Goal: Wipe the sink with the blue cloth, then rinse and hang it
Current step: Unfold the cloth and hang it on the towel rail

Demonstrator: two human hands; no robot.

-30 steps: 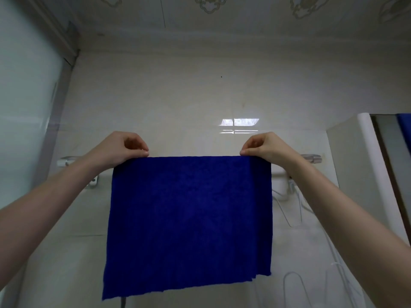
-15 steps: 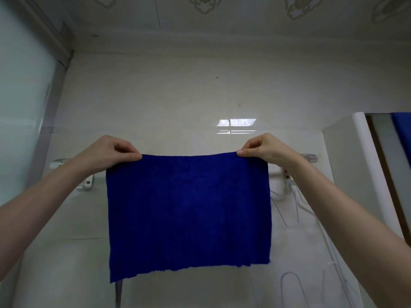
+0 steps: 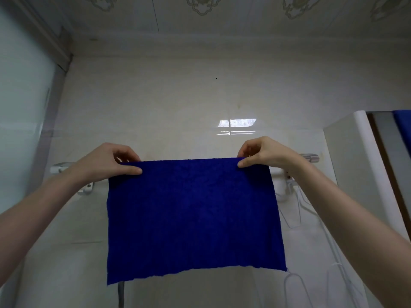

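Since a second ago: front drop of the deep-blue rectangular fabric cloth [image 3: 193,218] is shorter, its hem higher. My left hand [image 3: 109,161] and my right hand [image 3: 266,156] each pinch a top corner, thumb in front, fingers curled behind. Top edge level with the pale wall-mounted towel rail [image 3: 60,168]. Bare cream tiled wall [image 3: 178,103] above. Thin white wire hangers [image 3: 291,227] just right of the cloth's side edge.

The single camera rides on the person's head, wide-angled, facing the tiled wall [image 3: 178,96] and tipped up enough to catch the ceiling [image 3: 222,30]. It is near: left hand [image 3: 106,163] and right hand [image 3: 266,156], reaching in from the lower corners, meet the blue cloth [image 3: 193,218] at the towel rail [image 3: 309,157] mid-frame.
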